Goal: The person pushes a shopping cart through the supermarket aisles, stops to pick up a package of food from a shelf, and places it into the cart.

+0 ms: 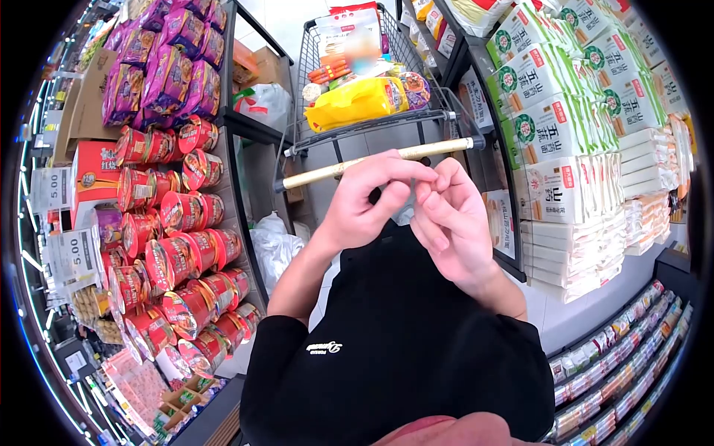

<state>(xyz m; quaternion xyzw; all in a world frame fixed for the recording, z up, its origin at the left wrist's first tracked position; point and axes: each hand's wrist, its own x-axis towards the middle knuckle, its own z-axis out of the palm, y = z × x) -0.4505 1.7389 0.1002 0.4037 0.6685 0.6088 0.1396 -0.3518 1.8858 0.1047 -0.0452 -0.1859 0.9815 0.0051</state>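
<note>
Fingers meet before the cart's handle

Your left hand (366, 204) is partly open, index finger reaching toward 3 o'clock, its tip apart from the thumb. Your right hand (455, 230) brings its bent fingers to meet it. You can't tell whether the right grip is closed, or if something small sits between the fingertips.

Just past your hands at 12 o'clock is the shopping cart (303, 70), a dark wire basket with a pale gold handle (316, 175). The handle overlaps your left hand in view; contact is unclear. Its long axis runs from between 8 and 9 to between 2 and 3 o'clock, while the cart points away near 12.

Inside lie a yellow package (353, 108), orange packs (329, 72) and a white bag (335, 37). Red noodle tubs (171, 260) fill 9 o'clock, purple packs (167, 78) 10; green-and-white packs (535, 85) stand at 2.
</note>
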